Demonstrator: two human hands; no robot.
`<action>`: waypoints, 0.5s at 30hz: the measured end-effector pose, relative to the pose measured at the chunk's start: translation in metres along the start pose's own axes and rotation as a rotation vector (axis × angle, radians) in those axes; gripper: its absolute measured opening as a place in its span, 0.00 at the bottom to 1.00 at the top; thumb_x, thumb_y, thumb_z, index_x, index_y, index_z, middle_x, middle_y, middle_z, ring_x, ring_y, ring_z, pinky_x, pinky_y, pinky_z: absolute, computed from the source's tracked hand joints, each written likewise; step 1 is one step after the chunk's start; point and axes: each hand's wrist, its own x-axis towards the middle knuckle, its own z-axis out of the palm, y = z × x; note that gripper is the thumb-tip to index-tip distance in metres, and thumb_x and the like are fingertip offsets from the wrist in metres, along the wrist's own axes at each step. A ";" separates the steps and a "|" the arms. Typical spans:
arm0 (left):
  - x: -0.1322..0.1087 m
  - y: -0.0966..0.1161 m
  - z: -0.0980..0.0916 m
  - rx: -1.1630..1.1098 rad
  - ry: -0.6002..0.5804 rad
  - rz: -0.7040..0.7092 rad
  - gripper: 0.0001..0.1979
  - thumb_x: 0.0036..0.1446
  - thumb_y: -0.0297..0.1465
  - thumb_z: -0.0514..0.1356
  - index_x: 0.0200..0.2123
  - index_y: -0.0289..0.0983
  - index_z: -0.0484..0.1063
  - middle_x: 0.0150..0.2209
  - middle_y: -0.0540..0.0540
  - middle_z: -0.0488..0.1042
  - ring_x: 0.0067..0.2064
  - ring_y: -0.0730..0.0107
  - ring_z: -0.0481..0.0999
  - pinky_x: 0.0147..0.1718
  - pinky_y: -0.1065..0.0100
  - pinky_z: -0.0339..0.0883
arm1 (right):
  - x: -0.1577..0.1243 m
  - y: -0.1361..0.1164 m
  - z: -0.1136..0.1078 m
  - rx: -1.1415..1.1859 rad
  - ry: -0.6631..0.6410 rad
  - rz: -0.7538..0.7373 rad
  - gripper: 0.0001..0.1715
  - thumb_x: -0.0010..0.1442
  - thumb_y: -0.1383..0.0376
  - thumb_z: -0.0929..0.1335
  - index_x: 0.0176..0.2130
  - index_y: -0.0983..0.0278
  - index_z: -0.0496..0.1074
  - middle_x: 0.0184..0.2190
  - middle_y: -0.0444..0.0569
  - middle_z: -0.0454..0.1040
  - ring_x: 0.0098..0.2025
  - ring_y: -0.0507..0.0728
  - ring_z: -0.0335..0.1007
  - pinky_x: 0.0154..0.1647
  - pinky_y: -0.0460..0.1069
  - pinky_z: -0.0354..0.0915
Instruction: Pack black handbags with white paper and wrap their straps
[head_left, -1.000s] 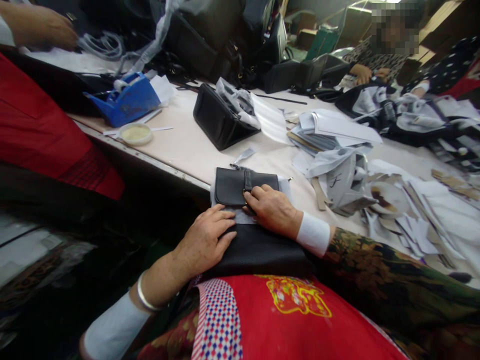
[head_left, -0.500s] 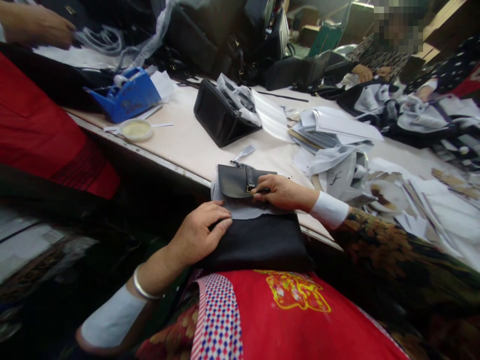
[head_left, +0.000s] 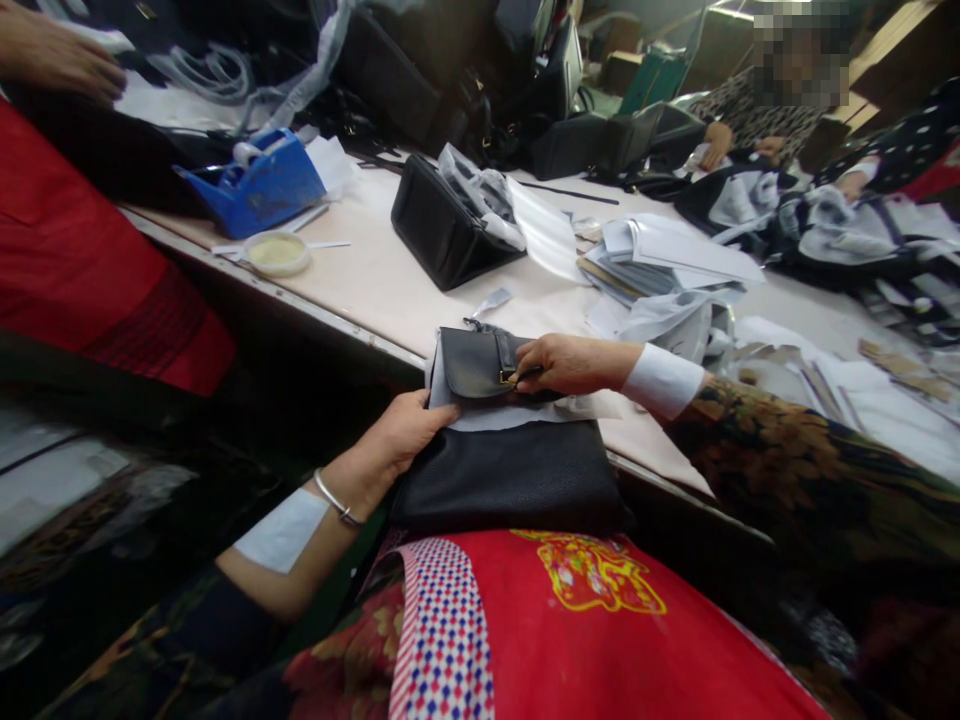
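Note:
A black leather bag (head_left: 517, 475) lies across my lap and the table's near edge, its flap (head_left: 472, 362) folded up with white paper (head_left: 525, 412) under it. My right hand (head_left: 562, 362) pinches the flap at its gold buckle. My left hand (head_left: 401, 435) grips the bag's left edge where paper and flap meet, fingers curled round it.
On the table (head_left: 375, 285) stand another black bag (head_left: 439, 225) stuffed with paper, a blue tape dispenser (head_left: 259, 185), a small round dish (head_left: 277, 252) and heaps of white paper (head_left: 667, 265). Other people's hands (head_left: 49, 55) work at the far left and across the table.
My right hand has lifted the flap up and slid right along it to the buckle. My left hand has moved from lying flat on the bag to gripping its left edge.

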 end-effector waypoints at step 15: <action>-0.001 -0.003 0.001 0.000 0.084 -0.001 0.16 0.36 0.30 0.68 0.34 0.32 0.78 0.27 0.46 0.80 0.25 0.68 0.76 0.25 0.71 0.68 | -0.010 -0.027 0.021 -0.547 -0.058 -0.084 0.12 0.65 0.69 0.65 0.40 0.68 0.79 0.39 0.57 0.75 0.42 0.60 0.68 0.43 0.51 0.61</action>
